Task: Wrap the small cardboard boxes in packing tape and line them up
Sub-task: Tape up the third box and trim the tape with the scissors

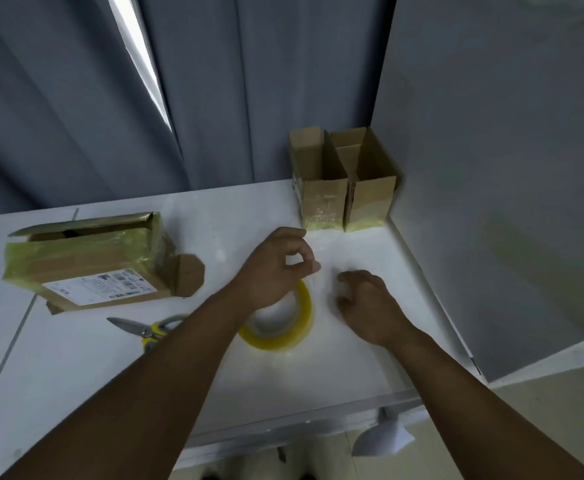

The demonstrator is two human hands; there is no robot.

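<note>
The left hand (276, 271) is hovering at frame centre, its thumb and forefinger curling together into a ring. The right hand (366, 303) is sitting just right of it, fingers bent down toward the table (370, 358). A faint glossy haze is showing between them. It is too blurred for me to tell whether either hand is pinching a strip of clear film.

Just below the left hand, the tape roll (305, 308) is lying flat, a translucent yellowish ring partly covered by the wrist. Further lower left, scissors (134, 328) with bright metal blades and yellow handles are lying half under the forearm.

In the corner at upper right of centre, two small boxes (321, 192) are standing side by side and touching, against the grey wall (491, 168). They are plain brown corrugated card, with shiny yellowish tape banding their lower parts and their top flaps standing open. I am judging these two as taped and already lined up, though the tops look unsealed.

At middle left a larger box (86, 261) is lying flat, tape-glossed and carrying a white printed label. Any further small boxes are not showing.
</note>
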